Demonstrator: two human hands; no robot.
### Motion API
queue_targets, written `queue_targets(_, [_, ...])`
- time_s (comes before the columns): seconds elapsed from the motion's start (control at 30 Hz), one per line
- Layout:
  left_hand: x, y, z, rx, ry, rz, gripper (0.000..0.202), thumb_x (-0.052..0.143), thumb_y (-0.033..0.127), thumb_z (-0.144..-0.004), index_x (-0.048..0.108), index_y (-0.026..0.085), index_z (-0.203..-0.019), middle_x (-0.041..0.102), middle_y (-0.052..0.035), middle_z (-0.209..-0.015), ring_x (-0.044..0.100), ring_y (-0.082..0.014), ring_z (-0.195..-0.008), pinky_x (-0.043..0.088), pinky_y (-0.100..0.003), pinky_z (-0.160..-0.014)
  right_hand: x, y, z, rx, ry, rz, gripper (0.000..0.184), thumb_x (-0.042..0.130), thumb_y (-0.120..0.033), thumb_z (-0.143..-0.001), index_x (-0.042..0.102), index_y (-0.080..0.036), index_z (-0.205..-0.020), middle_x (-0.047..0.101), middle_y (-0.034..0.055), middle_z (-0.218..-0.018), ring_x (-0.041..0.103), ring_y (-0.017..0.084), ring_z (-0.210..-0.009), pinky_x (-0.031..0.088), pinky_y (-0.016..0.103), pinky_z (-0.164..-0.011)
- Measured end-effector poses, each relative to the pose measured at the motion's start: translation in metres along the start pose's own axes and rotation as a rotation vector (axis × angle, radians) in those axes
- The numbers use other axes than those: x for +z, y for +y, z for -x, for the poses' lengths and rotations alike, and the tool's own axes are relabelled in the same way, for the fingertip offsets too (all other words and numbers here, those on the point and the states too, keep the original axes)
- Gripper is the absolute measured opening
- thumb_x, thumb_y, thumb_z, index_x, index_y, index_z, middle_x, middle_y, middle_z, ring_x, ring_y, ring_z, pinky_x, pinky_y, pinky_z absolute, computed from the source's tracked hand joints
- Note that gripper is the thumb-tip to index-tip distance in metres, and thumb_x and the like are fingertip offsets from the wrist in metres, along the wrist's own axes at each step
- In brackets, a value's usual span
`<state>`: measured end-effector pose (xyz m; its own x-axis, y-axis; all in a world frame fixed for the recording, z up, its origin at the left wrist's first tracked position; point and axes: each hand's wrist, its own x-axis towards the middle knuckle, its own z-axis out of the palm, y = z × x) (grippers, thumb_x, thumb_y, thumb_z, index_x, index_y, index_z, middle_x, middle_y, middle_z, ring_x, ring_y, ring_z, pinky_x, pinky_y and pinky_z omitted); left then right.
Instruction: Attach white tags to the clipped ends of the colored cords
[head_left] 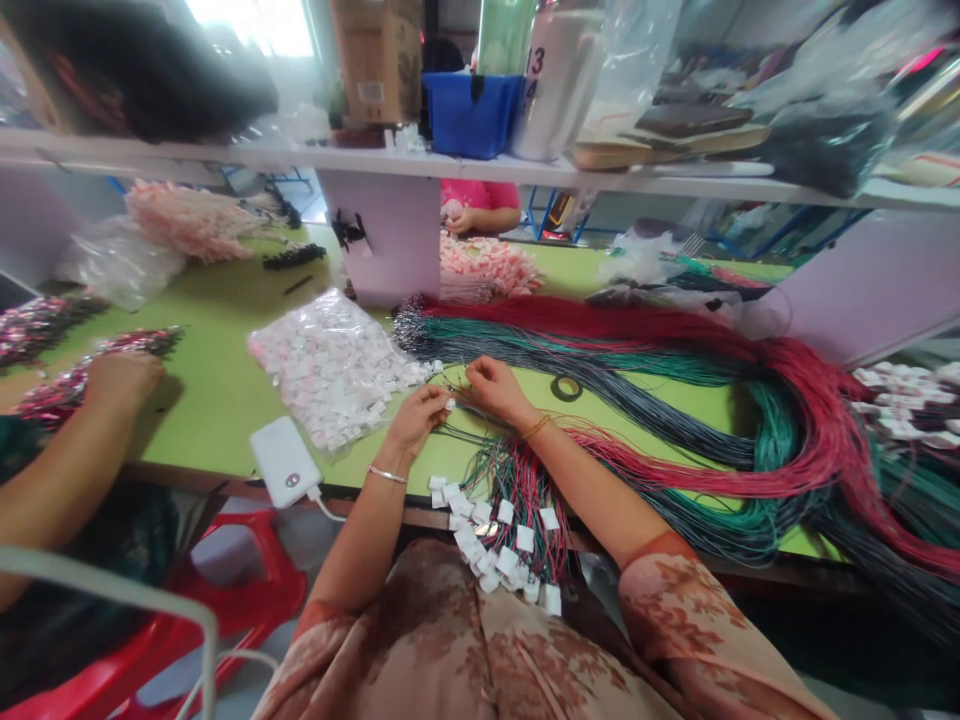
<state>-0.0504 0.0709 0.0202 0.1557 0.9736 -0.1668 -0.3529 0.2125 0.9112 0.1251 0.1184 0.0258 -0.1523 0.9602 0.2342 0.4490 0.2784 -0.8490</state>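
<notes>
My left hand [421,418] pinches a small white plug connector [451,404] between thumb and fingers. Close beside it, my right hand [496,390] is closed in a pinch around a thin dark wire, whose tip is too small to see clearly. Beyond both hands lies a long bundle of red, green and black wires [600,340], its metal-tipped ends [409,325] at the left. Below my wrists, wires fitted with white connectors [525,540] hang over the table edge. A clear bag of white connectors [330,370] lies open left of my hands.
A roll of dark tape [566,388] lies right of my hands. At the table's front edge sits a white power bank [285,462] with a cable. A co-worker's arm [97,430] works at the left; another person [480,205] sits opposite. A loaded shelf [300,158] spans overhead.
</notes>
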Motion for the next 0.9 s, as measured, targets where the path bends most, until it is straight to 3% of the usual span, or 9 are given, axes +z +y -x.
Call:
queue_targets(0.13, [-0.001, -0.003, -0.001, 0.008, -0.021, 0.086, 0.027, 0.081, 0.026, -0.061, 0.065, 0.013, -0.078, 0.063, -0.0009, -0.072, 0.053, -0.0066, -0.059, 0.042, -0.019, -0.057, 0.003, -0.013, 0.004, 0.006, -0.016, -0.218, 0.024, 0.054, -0.041, -0.077, 0.052, -0.018, -0.070, 0.048, -0.0039, -0.063, 0.040, 0.010, -0.060, 0.034, 0.023, -0.059])
queue_targets(0.37, [-0.003, -0.009, -0.006, 0.015, -0.054, 0.222, 0.018, 0.077, 0.020, -0.068, 0.066, 0.013, -0.080, 0.063, -0.0016, -0.077, 0.054, -0.0073, -0.064, 0.044, -0.019, -0.061, -0.006, -0.018, 0.029, -0.074, -0.258, -0.103, 0.027, 0.052, -0.040, -0.079, 0.056, -0.016, -0.066, 0.049, -0.0034, -0.059, 0.040, 0.010, -0.059, 0.032, 0.023, -0.058])
queue_targets(0.63, [-0.002, -0.006, -0.004, 0.021, -0.096, 0.232, 0.020, 0.079, 0.021, -0.067, 0.066, 0.013, -0.081, 0.067, -0.0043, -0.082, 0.058, -0.0092, -0.069, 0.046, -0.019, -0.062, -0.007, -0.019, 0.036, -0.132, -0.253, 0.021, 0.021, 0.046, -0.031, -0.076, 0.052, -0.017, -0.062, 0.044, -0.0037, -0.056, 0.037, 0.010, -0.056, 0.028, 0.023, -0.055])
queue_targets(0.9, [0.006, -0.011, -0.002, 0.051, -0.005, 0.010, 0.030, 0.084, 0.029, -0.061, 0.067, 0.013, -0.079, 0.062, 0.0003, -0.067, 0.051, -0.0067, -0.057, 0.040, -0.019, -0.055, -0.002, -0.016, 0.037, -0.113, -0.257, 0.128, 0.030, 0.048, -0.037, -0.081, 0.046, -0.018, -0.058, 0.039, -0.0047, -0.053, 0.032, 0.009, -0.053, 0.023, 0.023, -0.053])
